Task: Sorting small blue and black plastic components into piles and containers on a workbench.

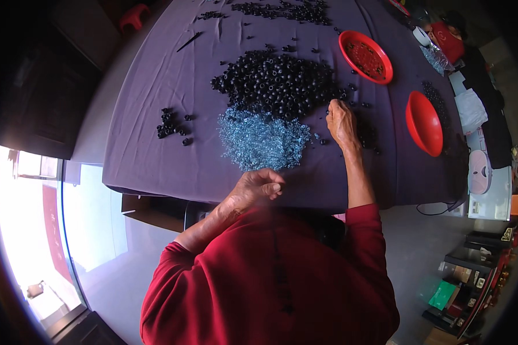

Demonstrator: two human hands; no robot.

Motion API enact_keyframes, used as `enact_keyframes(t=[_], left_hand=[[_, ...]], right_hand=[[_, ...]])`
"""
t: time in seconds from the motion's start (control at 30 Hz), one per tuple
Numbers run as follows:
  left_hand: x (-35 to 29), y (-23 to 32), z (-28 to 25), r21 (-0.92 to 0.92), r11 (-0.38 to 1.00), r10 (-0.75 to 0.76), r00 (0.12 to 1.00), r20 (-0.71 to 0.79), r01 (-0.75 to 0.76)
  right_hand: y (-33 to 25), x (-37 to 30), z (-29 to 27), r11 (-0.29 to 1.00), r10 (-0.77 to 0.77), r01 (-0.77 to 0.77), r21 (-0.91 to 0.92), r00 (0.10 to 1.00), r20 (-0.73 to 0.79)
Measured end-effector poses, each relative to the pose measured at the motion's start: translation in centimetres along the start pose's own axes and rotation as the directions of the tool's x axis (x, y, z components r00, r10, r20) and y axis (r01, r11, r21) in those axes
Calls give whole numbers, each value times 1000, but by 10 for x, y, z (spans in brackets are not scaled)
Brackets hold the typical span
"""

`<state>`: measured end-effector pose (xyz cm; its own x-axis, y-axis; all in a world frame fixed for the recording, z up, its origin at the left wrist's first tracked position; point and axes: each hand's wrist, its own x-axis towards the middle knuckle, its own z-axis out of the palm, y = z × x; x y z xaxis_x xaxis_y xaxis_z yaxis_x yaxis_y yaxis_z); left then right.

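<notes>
- On the cloth-covered counter [138, 109], a large heap of black beads [276, 83] spreads in the middle, with loose ones strewn around its edges.
- Directly against the near side of that heap lies a pile of small clear-blue beads [262, 141].
- At the right end of the black heap, the right hand [342, 122] reaches down with its grip narrow, the fingertips drawn together near loose black beads; whether it holds one I cannot tell.
- Just beside the near edge of the blue pile, the left hand [259, 185] has its fingers bent and its thumb close to them, a narrow grip; anything between them is too small to tell.
- Left of both piles, well apart, sits a little cluster of black beads [166, 125].
- Toward the right stand a red plate [388, 68] with small dark bits in it and, nearer, a red bowl [425, 123].
- Beyond the heap lies a thin dark pointed tool [189, 41].
</notes>
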<state>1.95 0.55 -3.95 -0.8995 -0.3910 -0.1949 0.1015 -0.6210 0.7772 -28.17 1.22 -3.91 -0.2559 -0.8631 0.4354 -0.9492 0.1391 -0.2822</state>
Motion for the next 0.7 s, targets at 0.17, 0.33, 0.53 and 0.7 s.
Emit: enact_keyframes(t=[0.17,0.33,0.53,0.7], left_hand=[[1,-2,1,-3,1000,-21,1000,-7,21],[0,-1,1,-5,1000,-15,1000,-10,15],[-1,-4,-2,-20,1000,-24,999,-38,23],[1,-3,1,-24,1000,-17,1000,-16,17]], right_hand=[[-1,4,-1,1000,0,0,-21,1000,10],[2,3,-7,951,156,-149,272,988,-7],[-7,2,-25,793,320,-300,530,946,57],[-2,-7,-17,737,306,-305,603,946,104]])
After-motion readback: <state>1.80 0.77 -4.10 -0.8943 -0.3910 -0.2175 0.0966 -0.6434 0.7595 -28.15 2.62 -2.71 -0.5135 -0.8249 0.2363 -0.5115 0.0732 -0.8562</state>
